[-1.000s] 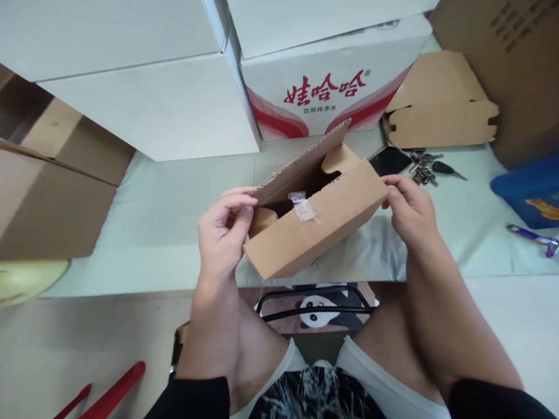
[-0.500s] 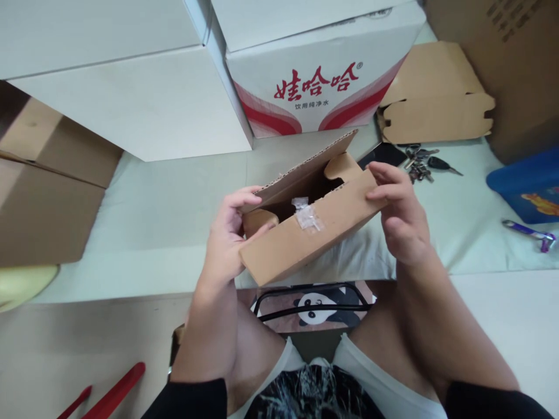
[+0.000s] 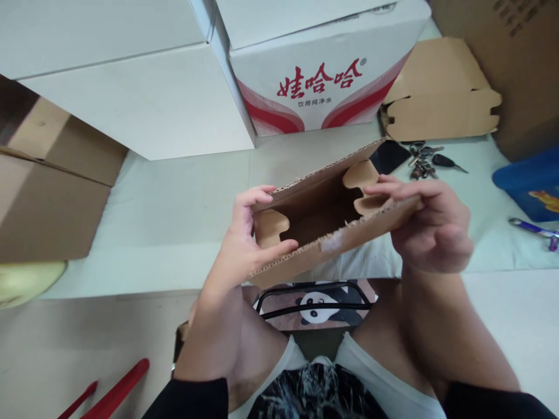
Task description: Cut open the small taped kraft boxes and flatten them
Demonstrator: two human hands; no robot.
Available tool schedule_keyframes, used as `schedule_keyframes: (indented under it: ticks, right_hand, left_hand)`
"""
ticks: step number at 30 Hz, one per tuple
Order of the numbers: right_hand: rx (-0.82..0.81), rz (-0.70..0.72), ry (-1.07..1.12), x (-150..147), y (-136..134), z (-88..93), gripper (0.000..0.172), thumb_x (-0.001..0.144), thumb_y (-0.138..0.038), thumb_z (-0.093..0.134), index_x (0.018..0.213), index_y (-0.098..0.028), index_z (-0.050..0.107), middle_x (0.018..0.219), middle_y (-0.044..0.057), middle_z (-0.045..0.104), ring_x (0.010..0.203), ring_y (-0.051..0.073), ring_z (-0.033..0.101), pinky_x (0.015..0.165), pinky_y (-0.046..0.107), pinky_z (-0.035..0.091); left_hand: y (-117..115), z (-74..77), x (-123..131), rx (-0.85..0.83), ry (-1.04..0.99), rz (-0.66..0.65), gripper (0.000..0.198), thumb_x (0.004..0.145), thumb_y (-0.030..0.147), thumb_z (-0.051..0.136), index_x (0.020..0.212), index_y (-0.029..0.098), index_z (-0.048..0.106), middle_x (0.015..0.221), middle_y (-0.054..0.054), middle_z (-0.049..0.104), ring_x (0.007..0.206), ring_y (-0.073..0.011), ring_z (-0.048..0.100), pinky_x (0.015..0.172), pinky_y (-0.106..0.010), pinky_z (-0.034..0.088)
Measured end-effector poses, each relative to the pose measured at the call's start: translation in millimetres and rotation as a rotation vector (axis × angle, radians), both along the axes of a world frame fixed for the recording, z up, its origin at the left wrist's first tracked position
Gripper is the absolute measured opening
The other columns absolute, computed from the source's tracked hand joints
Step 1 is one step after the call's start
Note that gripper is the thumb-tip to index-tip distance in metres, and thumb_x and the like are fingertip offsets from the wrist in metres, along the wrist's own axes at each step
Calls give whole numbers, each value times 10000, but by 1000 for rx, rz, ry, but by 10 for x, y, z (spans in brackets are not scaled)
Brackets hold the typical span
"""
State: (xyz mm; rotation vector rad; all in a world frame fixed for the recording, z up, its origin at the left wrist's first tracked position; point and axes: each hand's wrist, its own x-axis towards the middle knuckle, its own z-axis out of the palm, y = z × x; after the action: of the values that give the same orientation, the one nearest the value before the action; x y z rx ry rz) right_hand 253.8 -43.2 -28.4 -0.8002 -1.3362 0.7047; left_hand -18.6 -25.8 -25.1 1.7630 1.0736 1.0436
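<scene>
A small, rectangular brown cardboard box (image 3: pixel 323 212), its top open, is held slantwise over the near edge of a table covered in pale green cloth (image 3: pixel 183 215). The left hand (image 3: pixel 242 247) grips its left end, thumb and fingers spread across the opening; the right hand (image 3: pixel 432 227) grasps its right end, near silver metal keys (image 3: pixel 421 166) on the far side.

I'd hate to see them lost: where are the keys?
In the head view, the keys lie right of centre on the pale cloth, beside the dark flat object, just beyond the right hand.
</scene>
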Motion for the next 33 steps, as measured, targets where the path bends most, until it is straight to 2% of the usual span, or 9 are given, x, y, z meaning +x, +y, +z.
schedule_keyframes:
  ticks: [2,3,6,11,16,20,23,29,33]
  right_hand:
    - [-15,61,-10,24,-12,37,489,936,-657,427,775,-290,706,651,11,681,791,278,743,1091,514,427]
    - [-21,99,-25,42,-12,51,559,961,-660,360,696,-287,682,570,4,632,746,272,737,1080,508,423]
    - [-52,153,-158,95,-3,71,665,993,-671,258,626,-289,660,516,3,599,730,261,727,1074,489,391]
    - [-50,192,-423,133,-16,94,687,999,-687,238,702,-266,692,598,7,645,845,248,714,1076,467,319]
    - [-56,230,-427,143,-25,79,651,969,-726,267,799,-294,725,671,9,701,969,279,707,1097,471,284]
    - [-11,172,-449,142,-8,3,638,976,-710,274,911,-303,762,799,24,766,1060,294,699,1118,488,311]
    - [1,125,-471,139,1,-41,688,964,-739,231,914,-308,765,818,39,776,1049,308,711,1116,522,357]
    - [11,105,-497,162,9,-67,760,942,-782,171,975,-304,760,919,47,803,1122,326,703,1140,554,363]
    - [14,115,-528,179,14,-49,707,955,-759,213,996,-307,756,1002,48,809,1187,339,679,1129,572,368]
  left_hand:
    - [-12,46,5,-20,6,-54,652,744,424,868,1244,373,452,1438,-51,506,1380,-267,506,1114,-484,460]
    - [-14,67,2,-23,8,-69,651,747,401,868,1243,369,447,1439,-48,501,1387,-266,496,1132,-489,439]
    - [-4,104,-16,-36,5,-89,650,746,409,867,1231,359,437,1434,-48,498,1391,-271,488,1147,-496,409]
    - [-5,115,-20,-63,-6,-81,640,759,450,846,1219,355,410,1410,-57,496,1370,-279,494,1141,-508,398]
    - [-50,123,22,-33,89,-26,783,683,472,894,1253,368,368,1409,-66,465,1350,-313,488,1114,-560,406]
    - [-53,97,42,45,152,16,870,619,566,910,1264,355,366,1346,-73,490,1251,-318,541,1029,-531,467]
    - [-46,67,39,72,156,25,839,648,537,894,1275,357,365,1336,-70,502,1237,-311,552,1018,-520,476]
    - [-35,39,16,63,126,-29,634,800,272,735,1289,365,341,1414,-56,477,1368,-272,496,1130,-513,419]
    - [-16,14,12,99,130,-37,702,787,362,809,1300,382,331,1407,-60,470,1364,-284,491,1132,-537,422]
